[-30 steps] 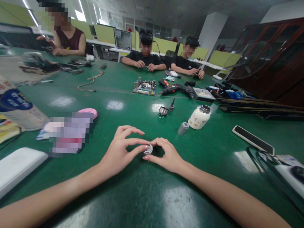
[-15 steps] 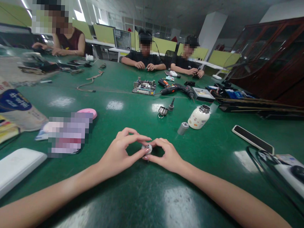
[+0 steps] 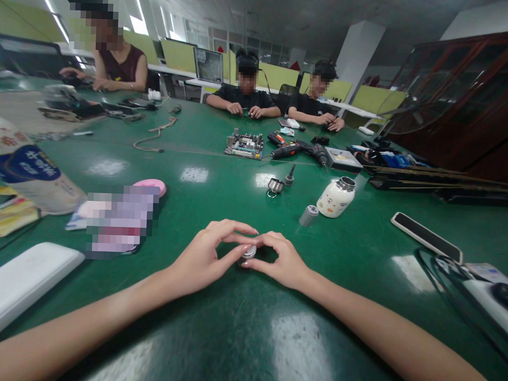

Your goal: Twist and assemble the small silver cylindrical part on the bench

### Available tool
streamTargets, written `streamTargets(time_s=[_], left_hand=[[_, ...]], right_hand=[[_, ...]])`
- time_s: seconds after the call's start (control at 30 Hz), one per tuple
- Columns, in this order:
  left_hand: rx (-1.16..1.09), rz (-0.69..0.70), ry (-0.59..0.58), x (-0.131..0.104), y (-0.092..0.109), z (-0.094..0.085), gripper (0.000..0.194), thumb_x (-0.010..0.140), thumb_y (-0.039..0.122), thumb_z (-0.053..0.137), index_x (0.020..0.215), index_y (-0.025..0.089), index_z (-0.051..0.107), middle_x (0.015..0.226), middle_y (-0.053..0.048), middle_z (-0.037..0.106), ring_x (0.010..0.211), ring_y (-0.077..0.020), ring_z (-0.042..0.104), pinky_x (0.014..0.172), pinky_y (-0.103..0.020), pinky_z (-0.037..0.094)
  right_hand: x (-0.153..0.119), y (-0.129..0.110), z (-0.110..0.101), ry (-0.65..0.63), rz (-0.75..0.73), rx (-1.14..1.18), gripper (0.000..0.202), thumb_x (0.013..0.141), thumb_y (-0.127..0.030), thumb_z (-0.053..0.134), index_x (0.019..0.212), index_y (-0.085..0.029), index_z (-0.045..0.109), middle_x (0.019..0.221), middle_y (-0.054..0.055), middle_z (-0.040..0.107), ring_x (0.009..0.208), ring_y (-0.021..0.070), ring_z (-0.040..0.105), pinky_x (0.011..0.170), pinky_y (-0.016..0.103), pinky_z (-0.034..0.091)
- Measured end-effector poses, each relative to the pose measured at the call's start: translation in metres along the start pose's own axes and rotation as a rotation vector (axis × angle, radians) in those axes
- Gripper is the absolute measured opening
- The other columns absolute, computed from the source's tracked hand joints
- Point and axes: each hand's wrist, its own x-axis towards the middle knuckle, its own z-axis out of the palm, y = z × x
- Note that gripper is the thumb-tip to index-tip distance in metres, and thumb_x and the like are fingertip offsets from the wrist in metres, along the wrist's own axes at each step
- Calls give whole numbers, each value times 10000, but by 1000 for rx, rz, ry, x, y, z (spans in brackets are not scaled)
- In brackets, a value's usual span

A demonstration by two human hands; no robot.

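Note:
Just above the green table, a small round silver-grey part [image 3: 249,252] sits between the fingertips of both hands, partly covered by them. My left hand [image 3: 204,254] pinches it between thumb and fingers from the left. From the right, my right hand [image 3: 284,261] closes thumb and forefinger on its side. Farther right stands a small grey cylinder [image 3: 308,216], close to a white patterned flask [image 3: 335,198] whose metal mouth has no lid. A little metal cup with a ring [image 3: 274,185] lies beside a dark piece with a stem [image 3: 289,176].
Beyond are a circuit board [image 3: 244,145], power drills [image 3: 285,151] and a shallow box [image 3: 342,159]. A phone [image 3: 427,236] lies right, above cables. On the left are a purple pouch [image 3: 126,219], a white case [image 3: 29,285] and a package [image 3: 33,169]. Three people sit across the table.
The small part has tilted a little between my fingertips, and its top looks different. Both hands keep their grip. The whole view has shifted slightly.

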Motion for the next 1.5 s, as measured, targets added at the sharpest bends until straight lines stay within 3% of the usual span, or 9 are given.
streamTargets(time_s=[0.23, 0.4, 0.5, 0.7, 0.83, 1.0, 1.17, 1.3, 1.5], left_hand=[[45, 45, 6, -1, -4, 1, 275, 914, 299, 575, 1182, 239, 593, 1038, -27, 761, 1047, -216, 672, 933, -369, 441], [19, -6, 208, 2, -2, -1, 218, 873, 343, 633, 1057, 228, 613, 893, -14, 773, 920, -220, 709, 913, -378, 447], [7, -95, 314, 5, -13, -3, 223, 861, 373, 643, 1014, 217, 601, 910, -24, 767, 900, -221, 710, 912, -385, 452], [175, -101, 99, 6, -55, 1, 284, 820, 345, 692, 1068, 236, 606, 870, -7, 783, 973, -257, 655, 905, -435, 411], [193, -117, 53, 7, -66, 0, 416, 786, 356, 736, 1158, 244, 588, 937, -9, 782, 1046, -263, 622, 925, -443, 401], [139, -118, 120, 9, -54, -4, 343, 786, 376, 731, 1082, 232, 634, 834, -10, 784, 1000, -269, 661, 944, -462, 412], [-25, -119, 265, 8, -19, -6, 393, 802, 444, 699, 1105, 210, 610, 914, -44, 770, 992, -253, 685, 964, -428, 440], [-54, -91, 211, 4, -3, -2, 391, 798, 416, 715, 1120, 229, 595, 926, -34, 766, 1006, -248, 680, 942, -410, 455], [-85, -77, 92, 1, -5, 3, 384, 832, 365, 688, 1167, 233, 554, 886, -16, 773, 990, -243, 696, 947, -411, 456]], right_hand=[[-1, 0, 1, 3, 3, -25, 321, 739, -420, 802, 974, -229, 695, 926, 29, 725, 881, 200, 645, 820, 344, 457], [0, -3, -1, -22, 4, -23, 319, 746, -403, 803, 992, -244, 678, 926, 7, 726, 868, 187, 641, 823, 332, 434], [0, -6, -2, -47, 7, -29, 311, 755, -374, 803, 999, -244, 660, 934, -4, 726, 864, 182, 631, 826, 332, 414], [0, -7, -4, -55, -16, -50, 307, 767, -356, 795, 1010, -242, 646, 958, -8, 719, 873, 176, 622, 823, 324, 401], [-1, -6, -4, -61, -18, -50, 302, 775, -353, 788, 1016, -244, 642, 979, -6, 722, 883, 177, 627, 836, 329, 404], [-1, -6, -4, -54, -21, -49, 305, 770, -350, 791, 1015, -248, 641, 963, -8, 720, 876, 178, 625, 825, 325, 408], [0, -6, -3, -48, -42, -52, 313, 769, -348, 793, 1017, -243, 634, 955, -12, 717, 864, 170, 626, 817, 317, 408], [-1, -4, -2, -31, -60, -66, 322, 769, -373, 789, 1018, -243, 633, 960, 0, 715, 878, 179, 633, 812, 319, 421], [-1, -3, -1, -30, -59, -66, 318, 769, -378, 786, 1015, -241, 636, 962, 7, 716, 884, 186, 641, 804, 322, 437]])
